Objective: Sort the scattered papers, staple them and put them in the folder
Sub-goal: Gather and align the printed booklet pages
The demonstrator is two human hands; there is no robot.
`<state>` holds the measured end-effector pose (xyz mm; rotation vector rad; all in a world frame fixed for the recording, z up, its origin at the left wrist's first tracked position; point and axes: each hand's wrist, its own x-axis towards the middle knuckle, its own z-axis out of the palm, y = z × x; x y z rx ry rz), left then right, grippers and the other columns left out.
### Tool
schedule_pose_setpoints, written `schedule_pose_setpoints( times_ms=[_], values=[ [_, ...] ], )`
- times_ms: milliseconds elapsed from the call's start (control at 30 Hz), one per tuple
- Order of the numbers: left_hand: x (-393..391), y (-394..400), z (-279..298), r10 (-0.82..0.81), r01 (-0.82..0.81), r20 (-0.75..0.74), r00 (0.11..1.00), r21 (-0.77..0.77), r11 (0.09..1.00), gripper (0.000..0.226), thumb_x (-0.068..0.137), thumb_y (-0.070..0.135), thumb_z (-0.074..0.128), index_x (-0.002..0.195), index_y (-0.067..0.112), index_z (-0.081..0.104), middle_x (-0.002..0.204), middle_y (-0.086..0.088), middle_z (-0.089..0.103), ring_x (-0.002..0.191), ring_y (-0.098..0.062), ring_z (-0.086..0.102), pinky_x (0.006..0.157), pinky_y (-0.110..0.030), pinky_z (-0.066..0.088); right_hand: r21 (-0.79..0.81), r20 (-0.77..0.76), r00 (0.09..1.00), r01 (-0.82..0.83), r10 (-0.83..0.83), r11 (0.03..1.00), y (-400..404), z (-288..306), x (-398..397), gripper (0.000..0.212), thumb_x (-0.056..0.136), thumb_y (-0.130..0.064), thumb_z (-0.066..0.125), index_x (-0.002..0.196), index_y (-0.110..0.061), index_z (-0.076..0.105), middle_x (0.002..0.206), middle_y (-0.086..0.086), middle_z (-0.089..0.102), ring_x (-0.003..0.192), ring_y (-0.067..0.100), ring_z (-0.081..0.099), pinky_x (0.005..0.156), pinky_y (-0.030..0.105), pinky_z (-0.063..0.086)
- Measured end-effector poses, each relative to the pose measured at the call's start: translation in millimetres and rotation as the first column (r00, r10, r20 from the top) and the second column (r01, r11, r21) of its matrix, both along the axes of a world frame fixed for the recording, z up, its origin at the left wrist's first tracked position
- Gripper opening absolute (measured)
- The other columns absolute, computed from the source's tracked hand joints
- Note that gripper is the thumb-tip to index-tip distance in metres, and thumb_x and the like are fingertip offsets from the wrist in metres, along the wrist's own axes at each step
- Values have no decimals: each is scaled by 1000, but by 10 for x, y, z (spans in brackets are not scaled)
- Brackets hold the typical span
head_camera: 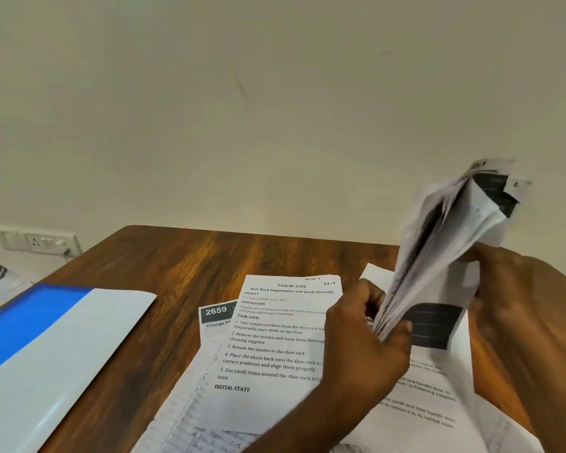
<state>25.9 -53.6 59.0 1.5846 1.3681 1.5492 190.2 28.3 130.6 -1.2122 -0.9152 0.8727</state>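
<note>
From the head camera I see a sheaf of papers (445,253) held upright, its long axis running from 7 to 1 o'clock. My left hand (366,338) pinches its lower edge; my right hand (517,295) grips its side (blurred). On the table (177,256), a sheet (275,348) reads "TASK ID: 2723, Shoe Rack Organization and Insole Cleaning"; another (216,313) shows "2659". A blue-and-white folder (46,348) lies at 9 o'clock.

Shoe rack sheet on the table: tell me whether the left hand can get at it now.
Probably not yet: the left hand hangs right above the shoe rack sheet, but it grips the paper bundle.
</note>
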Motion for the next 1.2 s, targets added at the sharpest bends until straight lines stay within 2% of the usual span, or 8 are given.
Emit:
schedule_pose_setpoints(
  times_ms=[100,267,367,467,567,733,933,1200],
  values=[
    [27,-2,6,-18,20,30,999,-62,998,42,86,34,86,112,40,54,107,18,64,101,3,63,82,-23,63,3,-7,997,-72,72,997,-7,12,-3,56,34,-44,84,77,-17,60,82,4,59,87,30,56,71,39,44],
    [18,-23,43,-89,90,14,996,-187,978,66,93,25,81,125,59,33,114,47,38,98,35,44,86,10,36,62,39,997,-71,69,996,-4,-55,-88,21,80,-6,66,91,-24,65,102,3,70,109,37,62,102,56,51],
    [-2,-30,65,-49,41,-51,997,-163,986,75,97,33,75,158,37,30,144,34,33,135,11,33,117,-16,31,63,6,998,-61,60,996,24,-57,-72,26,78,-1,64,88,-24,65,99,2,71,110,38,62,102,55,52],
    [-11,28,52,38,-39,-13,999,-141,989,54,98,33,72,147,29,51,143,10,62,134,-15,59,110,-39,54,74,-19,999,-43,45,996,69,-53,-23,27,68,-12,68,90,-29,66,107,1,72,115,37,61,104,58,50],
    [-45,40,63,69,-74,-36,997,-155,985,49,100,30,70,146,23,54,140,5,65,132,-19,62,106,-39,57,58,23,996,-88,87,994,86,-99,-28,31,73,-8,67,94,-30,65,106,0,71,111,35,61,99,55,52],
    [-77,2,89,86,-109,-125,988,-190,976,45,103,32,66,143,23,48,118,16,52,110,0,53,81,3,38,53,58,993,-109,106,993,120,-136,-35,33,80,3,64,90,-28,60,94,-3,66,90,23,59,77,38,50],
    [-30,-30,83,79,-88,-70,994,-150,985,79,89,38,83,153,32,37,142,22,48,134,-5,48,117,-26,38,-23,81,986,-145,146,989,143,-193,-30,39,70,-7,70,103,-27,61,106,3,67,101,32,61,88,50,54],
    [-40,82,25,54,-35,109,993,-173,984,56,91,38,81,136,37,47,122,14,59,117,-14,62,96,-35,62,-108,120,968,-209,222,972,203,-233,55,50,67,-11,72,114,-21,61,114,9,63,103,35,58,88,51,53]
  ],
)
